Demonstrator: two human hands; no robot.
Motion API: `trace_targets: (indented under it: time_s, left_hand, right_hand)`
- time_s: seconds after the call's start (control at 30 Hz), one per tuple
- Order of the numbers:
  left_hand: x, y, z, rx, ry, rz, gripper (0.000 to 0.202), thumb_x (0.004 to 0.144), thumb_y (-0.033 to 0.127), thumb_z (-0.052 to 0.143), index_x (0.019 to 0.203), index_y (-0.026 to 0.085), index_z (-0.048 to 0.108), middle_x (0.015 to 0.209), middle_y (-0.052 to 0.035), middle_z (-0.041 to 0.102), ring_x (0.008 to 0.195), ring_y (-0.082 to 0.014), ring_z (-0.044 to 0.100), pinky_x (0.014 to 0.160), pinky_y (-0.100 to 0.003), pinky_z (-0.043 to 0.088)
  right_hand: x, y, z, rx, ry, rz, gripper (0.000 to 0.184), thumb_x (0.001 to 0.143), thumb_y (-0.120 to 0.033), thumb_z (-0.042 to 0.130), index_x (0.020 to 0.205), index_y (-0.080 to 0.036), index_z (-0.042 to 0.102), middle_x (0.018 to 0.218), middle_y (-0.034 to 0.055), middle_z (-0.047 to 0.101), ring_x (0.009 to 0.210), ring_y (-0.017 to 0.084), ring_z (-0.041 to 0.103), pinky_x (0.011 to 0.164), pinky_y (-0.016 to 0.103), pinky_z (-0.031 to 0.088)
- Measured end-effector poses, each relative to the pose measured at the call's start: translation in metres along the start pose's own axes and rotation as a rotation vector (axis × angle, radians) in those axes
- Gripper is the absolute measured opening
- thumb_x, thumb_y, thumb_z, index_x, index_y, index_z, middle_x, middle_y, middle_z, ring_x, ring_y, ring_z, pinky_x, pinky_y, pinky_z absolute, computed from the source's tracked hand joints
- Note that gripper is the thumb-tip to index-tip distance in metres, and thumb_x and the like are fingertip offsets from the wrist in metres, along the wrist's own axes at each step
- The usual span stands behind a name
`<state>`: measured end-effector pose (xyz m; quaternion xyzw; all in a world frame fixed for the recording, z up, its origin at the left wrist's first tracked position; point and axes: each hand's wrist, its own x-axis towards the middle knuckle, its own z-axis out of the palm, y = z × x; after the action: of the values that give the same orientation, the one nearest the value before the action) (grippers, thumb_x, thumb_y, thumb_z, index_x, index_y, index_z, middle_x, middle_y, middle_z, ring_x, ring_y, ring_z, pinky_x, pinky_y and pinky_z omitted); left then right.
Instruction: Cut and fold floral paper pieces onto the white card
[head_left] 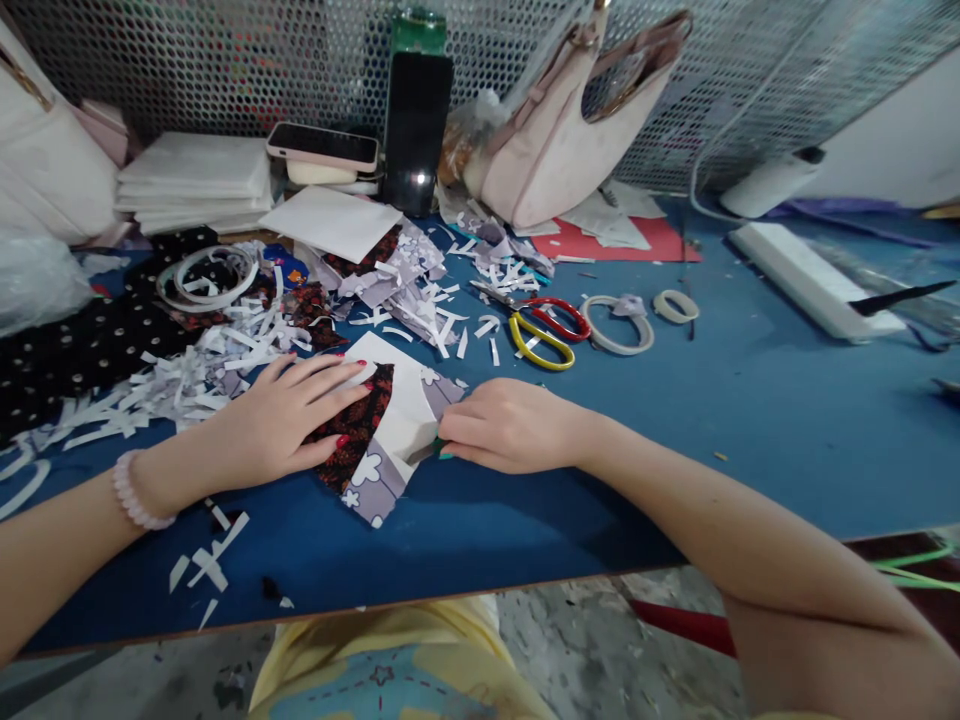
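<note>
Nearest: yellow clothing (390,640), just below near edge of bench (787,430). On left, white clippings (187,385) heaped beyond left forearm, prob. there to leave working room. Left forearm (67,545) slanting in from near left, bracelet (141,490) at wrist. Left grip (300,415) palm down, fingers spread over patchwork piece (409,400), i.e. opened flat, clasping nothing; looks meant to stop sliding. Piece itself on near part of bench, betw. both grips: white backing w/ dark floral and lavender fabric, one corner toward near edge. Right grip (514,425) curled closed at piece's right edge, small grey bit beside fingertips; can't tell if tool or fold, nor exact hold. Right forearm (675,485) in from near right, elbow bent. Beyond right grip, scissors (544,345), likely for quick reach; tape rolls (676,306) flat farther right.
</note>
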<state>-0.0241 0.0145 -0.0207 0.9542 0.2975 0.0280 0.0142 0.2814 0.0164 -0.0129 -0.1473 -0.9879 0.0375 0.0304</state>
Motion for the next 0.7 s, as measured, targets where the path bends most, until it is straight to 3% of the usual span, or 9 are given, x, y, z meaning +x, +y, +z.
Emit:
trace_targets:
  time_s: [0.2, 0.3, 0.43, 0.7]
  left_hand:
    - [0.001, -0.001, 0.001, 0.017, 0.014, 0.017, 0.051, 0.098, 0.039, 0.037, 0.145, 0.020, 0.040, 0.155, -0.0100, 0.038, 0.138, -0.0325, 0.037, 0.108, -0.057, 0.032]
    - [0.001, 0.000, 0.001, 0.007, 0.019, 0.021, 0.051, 0.098, 0.039, 0.038, 0.145, 0.020, 0.040, 0.155, -0.0097, 0.038, 0.139, -0.0322, 0.036, 0.109, -0.056, 0.032]
    - [0.001, 0.000, 0.001, 0.002, 0.036, 0.030, 0.050, 0.098, 0.039, 0.037, 0.145, 0.020, 0.041, 0.153, -0.0104, 0.040, 0.138, -0.0323, 0.038, 0.109, -0.056, 0.032]
    - [0.002, 0.000, 0.000, 0.018, 0.033, 0.039, 0.051, 0.099, 0.039, 0.035, 0.144, 0.018, 0.041, 0.152, -0.0123, 0.042, 0.136, -0.0335, 0.039, 0.106, -0.057, 0.035]
  right_hand:
    - [0.000, 0.000, -0.001, 0.001, 0.003, -0.006, 0.039, 0.104, -0.029, 0.024, 0.089, -0.016, 0.057, 0.074, 0.0036, 0.063, 0.057, 0.012, 0.045, 0.056, 0.029, 0.024]
    - [0.001, -0.002, -0.005, -0.046, 0.000, -0.029, 0.034, 0.102, -0.025, 0.028, 0.111, -0.017, 0.059, 0.075, 0.0022, 0.062, 0.054, 0.011, 0.043, 0.053, 0.030, 0.021]
    - [0.002, -0.008, -0.009, -0.174, -0.044, -0.087, 0.043, 0.099, -0.015, 0.032, 0.138, -0.029, 0.047, 0.079, 0.0007, 0.061, 0.050, 0.010, 0.038, 0.052, 0.030, 0.016]
    - [0.001, -0.010, -0.005, -0.124, -0.058, -0.127, 0.045, 0.099, -0.014, 0.032, 0.139, -0.026, 0.048, 0.091, 0.0044, 0.064, 0.053, 0.010, 0.043, 0.052, 0.030, 0.019]
